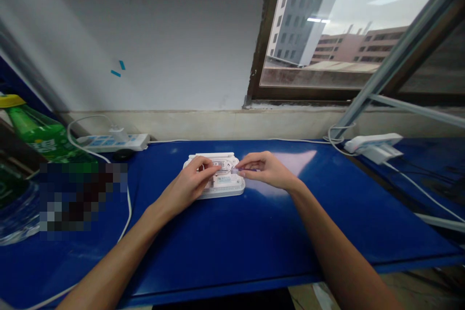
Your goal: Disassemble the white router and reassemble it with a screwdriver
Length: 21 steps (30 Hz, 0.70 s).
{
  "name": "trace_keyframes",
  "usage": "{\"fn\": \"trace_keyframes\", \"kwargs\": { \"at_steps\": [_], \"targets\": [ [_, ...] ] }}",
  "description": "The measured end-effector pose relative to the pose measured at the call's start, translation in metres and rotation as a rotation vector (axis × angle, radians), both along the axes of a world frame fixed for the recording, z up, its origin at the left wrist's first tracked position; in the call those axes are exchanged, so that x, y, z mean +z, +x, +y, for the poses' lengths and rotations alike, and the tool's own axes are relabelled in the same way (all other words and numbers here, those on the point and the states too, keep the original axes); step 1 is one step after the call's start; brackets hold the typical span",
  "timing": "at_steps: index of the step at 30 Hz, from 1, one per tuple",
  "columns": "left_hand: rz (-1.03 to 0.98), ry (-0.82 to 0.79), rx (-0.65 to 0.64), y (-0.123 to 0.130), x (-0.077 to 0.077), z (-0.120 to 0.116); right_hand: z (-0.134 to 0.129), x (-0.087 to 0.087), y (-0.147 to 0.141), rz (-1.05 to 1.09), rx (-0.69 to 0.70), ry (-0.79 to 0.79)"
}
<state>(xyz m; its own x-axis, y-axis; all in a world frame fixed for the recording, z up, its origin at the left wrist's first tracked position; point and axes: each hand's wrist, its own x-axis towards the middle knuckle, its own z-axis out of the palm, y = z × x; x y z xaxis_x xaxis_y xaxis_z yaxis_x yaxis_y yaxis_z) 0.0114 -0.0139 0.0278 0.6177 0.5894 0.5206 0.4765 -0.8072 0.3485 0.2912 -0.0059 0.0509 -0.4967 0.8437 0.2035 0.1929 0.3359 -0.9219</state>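
Casing (225, 185) between left hand (189, 186), right hand (267, 170)

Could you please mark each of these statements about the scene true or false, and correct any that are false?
1. The left hand lies over a white plastic device. True.
2. The right hand is gloved. False: it is bare and pinches a thin tool.
3. The device sits on a wooden table. False: it sits on a blue tabletop.
4. A green bottle is at the left of the view. True.
5. The window looks out on buildings. True.
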Motion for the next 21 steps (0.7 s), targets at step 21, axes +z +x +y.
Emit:
{"fn": "trace_keyframes", "kwargs": {
  "at_steps": [21],
  "targets": [
    [-0.51, -0.424, 0.019, 0.018, 0.005, -0.013, -0.006, -0.009, -0.024, 0.124, -0.004, 0.059]
  ]
}}
